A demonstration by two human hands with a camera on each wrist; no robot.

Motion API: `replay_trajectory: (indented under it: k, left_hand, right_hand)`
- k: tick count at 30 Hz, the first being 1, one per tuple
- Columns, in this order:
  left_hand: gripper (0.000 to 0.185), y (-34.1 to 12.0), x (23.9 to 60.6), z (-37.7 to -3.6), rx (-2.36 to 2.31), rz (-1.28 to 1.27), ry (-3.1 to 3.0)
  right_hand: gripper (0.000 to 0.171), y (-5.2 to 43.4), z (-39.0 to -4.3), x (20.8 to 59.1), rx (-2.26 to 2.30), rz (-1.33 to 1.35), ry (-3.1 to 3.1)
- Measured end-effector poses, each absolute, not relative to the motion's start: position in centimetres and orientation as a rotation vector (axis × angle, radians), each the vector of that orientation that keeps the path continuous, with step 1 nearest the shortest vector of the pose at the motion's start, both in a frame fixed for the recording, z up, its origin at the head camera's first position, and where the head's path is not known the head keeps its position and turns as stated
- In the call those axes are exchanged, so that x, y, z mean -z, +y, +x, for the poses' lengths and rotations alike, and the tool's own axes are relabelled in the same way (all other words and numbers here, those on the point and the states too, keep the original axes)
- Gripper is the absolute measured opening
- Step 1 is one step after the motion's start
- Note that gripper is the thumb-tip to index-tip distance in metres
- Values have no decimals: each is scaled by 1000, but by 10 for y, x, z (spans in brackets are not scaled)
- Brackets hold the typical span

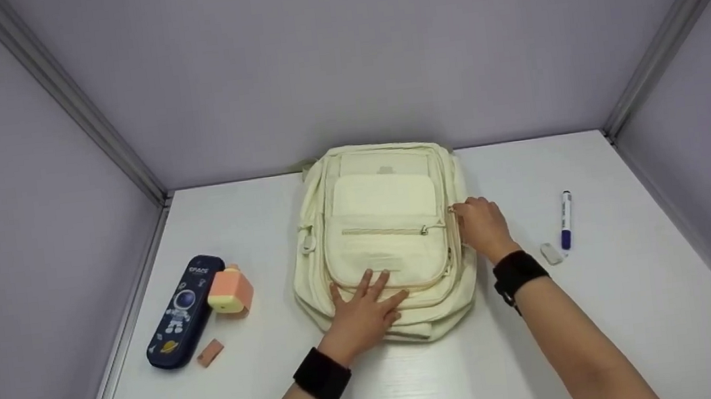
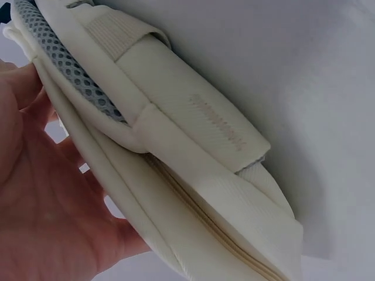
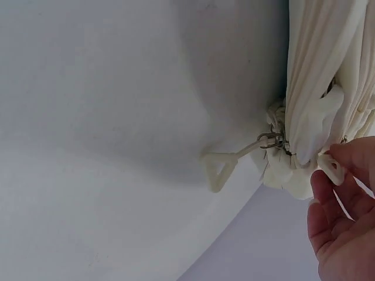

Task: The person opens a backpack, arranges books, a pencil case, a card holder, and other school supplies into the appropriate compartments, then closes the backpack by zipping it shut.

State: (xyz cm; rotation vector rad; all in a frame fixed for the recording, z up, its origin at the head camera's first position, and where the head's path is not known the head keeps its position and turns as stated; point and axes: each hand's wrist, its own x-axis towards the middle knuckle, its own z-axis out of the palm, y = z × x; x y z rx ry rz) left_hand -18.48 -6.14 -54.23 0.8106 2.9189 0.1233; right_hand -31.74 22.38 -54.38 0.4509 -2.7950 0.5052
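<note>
A cream backpack [image 1: 385,196] lies on the white table with its front pocket facing up. My left hand [image 1: 362,321] rests on its lower front, fingers spread over the fabric. The left wrist view shows the backpack's bottom edge with a grey mesh strip and a zipper [image 2: 205,219], the left palm [image 2: 47,193] beside it. At the bag's right side, my right hand [image 1: 484,225] pinches a pale zipper pull [image 3: 333,170] between thumb and finger. Another triangular zipper pull [image 3: 220,171] hangs loose from the bag close by.
To the left lie a navy pencil case [image 1: 186,313] with an astronaut print, a pink and yellow block-shaped object [image 1: 233,291] against it and a small pinkish piece [image 1: 210,353]. On the right are a blue-and-white marker [image 1: 566,220] and a small whitish eraser [image 1: 551,253]. Grey panels enclose the table.
</note>
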Motion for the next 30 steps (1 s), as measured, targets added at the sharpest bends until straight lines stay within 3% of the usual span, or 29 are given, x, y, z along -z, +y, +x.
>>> replay_trajectory:
  k: [13,30]
  left_hand:
    - [46,-30,543,-194,-134,650,2796]
    - [45,-33,546,-193,-141,640,2817]
  right_hand:
    - [24,220,-324,535,-501,278,-2918]
    - [18,227,-282,545,-484,393,-2983]
